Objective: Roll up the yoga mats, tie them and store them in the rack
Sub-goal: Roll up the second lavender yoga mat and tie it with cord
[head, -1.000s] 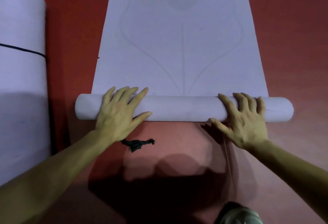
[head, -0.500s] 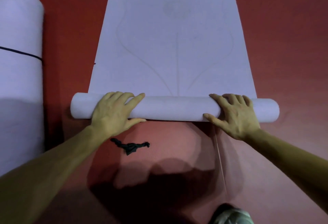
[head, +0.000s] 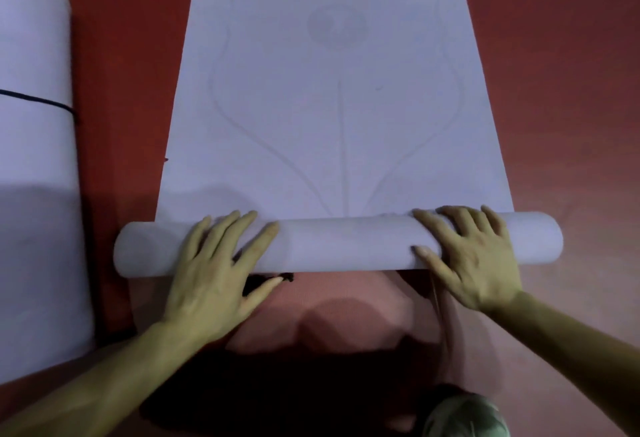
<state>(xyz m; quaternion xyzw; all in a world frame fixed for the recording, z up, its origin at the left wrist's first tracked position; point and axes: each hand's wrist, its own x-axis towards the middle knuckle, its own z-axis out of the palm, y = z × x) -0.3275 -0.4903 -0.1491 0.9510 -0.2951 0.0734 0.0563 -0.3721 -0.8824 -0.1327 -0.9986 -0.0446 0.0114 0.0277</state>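
A pale lavender foam yoga mat [head: 332,107] lies lengthwise on the red floor [head: 571,90]. Its near end is wound into a tight roll [head: 346,246] that sits crosswise under both palms. The left hand [head: 214,273] lies flat on the roll, fingers straight and spread, thumb reaching down to the floor on the near side; it grips nothing. The right hand [head: 474,263] presses toward the other end, fingers draped over the top and thumb laid along the near edge, likewise open-palmed. Most of the mat stretches flat beyond the fingertips, so the rolling looks to be at an early stage.

To do this step well, both palms should push forward at an equal pace, or the roll will cone and one end will creep ahead. Steady downward pressure should hold the layers snug. The roll's ends, outside each hand, are worth checking against the flat mat's side edges.

A small black cloth strip [head: 277,278], probably the tie, lies on the floor just beside the left thumb and should stay within reach. A thin pale cord [head: 439,305] runs back from under the right hand. Well outside the left hand lies a second lavender mat [head: 34,228], rolled and bound with a dark band [head: 34,98].
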